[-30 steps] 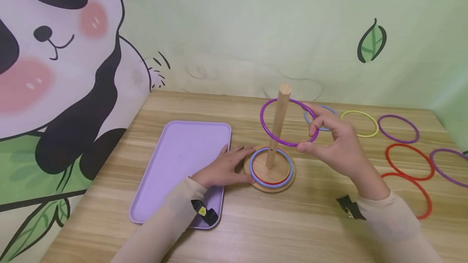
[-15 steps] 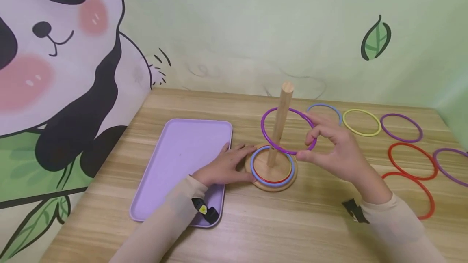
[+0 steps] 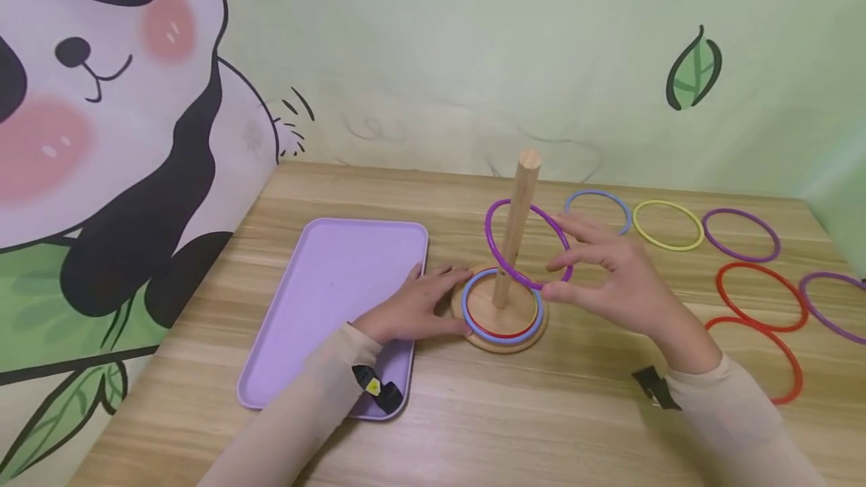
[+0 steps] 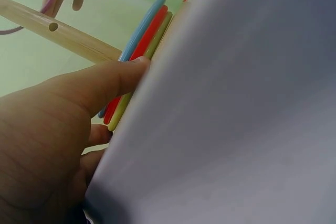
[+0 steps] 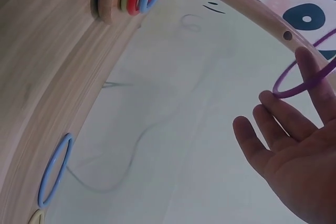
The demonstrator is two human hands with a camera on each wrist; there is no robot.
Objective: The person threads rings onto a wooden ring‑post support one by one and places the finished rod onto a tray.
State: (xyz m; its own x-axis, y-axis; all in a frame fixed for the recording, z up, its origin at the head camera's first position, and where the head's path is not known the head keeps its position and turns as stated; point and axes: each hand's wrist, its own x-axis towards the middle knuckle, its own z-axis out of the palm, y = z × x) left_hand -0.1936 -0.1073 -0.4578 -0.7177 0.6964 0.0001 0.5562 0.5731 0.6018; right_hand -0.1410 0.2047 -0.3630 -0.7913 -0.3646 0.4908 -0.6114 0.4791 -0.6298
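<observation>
Right hand (image 3: 619, 269) pinches purple ring (image 3: 488, 227), tilted round upright wooden peg (image 3: 520, 205); left hand (image 3: 414, 310), thumb and fingers spread, rests against round wooden base (image 3: 482, 307).

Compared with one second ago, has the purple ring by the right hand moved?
Yes, downward: in the head view, the purple ring crosses the wooden post lower than before, nearer the round base.

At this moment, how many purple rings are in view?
3. One purple ring is in the right hand, around the wooden post; the second lies beside the yellow ring; the third is cut off by the head view's right edge.
</observation>
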